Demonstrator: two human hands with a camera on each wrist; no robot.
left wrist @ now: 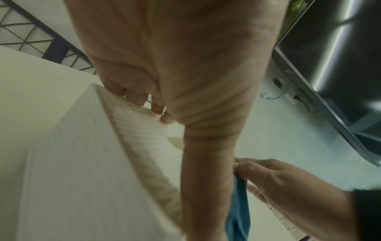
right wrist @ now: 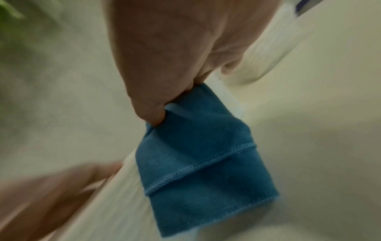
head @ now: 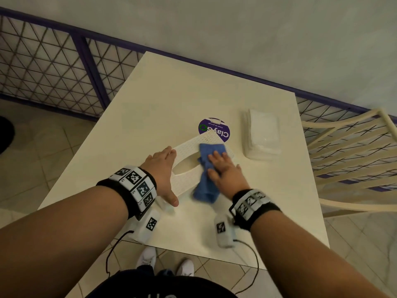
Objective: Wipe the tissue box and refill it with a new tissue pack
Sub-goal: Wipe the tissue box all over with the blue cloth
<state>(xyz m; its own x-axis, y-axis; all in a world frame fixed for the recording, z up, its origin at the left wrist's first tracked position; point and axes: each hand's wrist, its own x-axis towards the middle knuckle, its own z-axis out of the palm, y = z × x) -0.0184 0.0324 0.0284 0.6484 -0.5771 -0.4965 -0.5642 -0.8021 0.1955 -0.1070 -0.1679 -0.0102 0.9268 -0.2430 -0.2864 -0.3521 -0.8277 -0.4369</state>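
Here we see our left hand (head: 164,168) spread along the near-left side of the white perforated plastic tissue box (head: 189,162), which lies on the cream bench (head: 150,100); in the left wrist view the fingers (left wrist: 132,96) curl over the box's far edge while the thumb stretches back along its near side, so the hand is gripping the box. Our right hand (head: 223,171) lies just beside the left, on top of the box, palm down over a folded blue microfibre cloth (head: 207,175). In the right wrist view the thumb (right wrist: 148,110) and fingers pinch a bunched part of that cloth (right wrist: 198,156), and the rest of it trails off the near edge of the box onto the bench. The oval opening of the box shows between the two hands. Beyond the right hand's fingertips, partly covered by the far corner of the box, a round purple sticker (head: 214,129) lies flat on the bench. Out past the right hand, well apart from the box, a clear-wrapped pack of white tissues (head: 261,134) rests on the bench. A cream slatted chair (head: 352,160) stands off the bench edge on the right hand's side.
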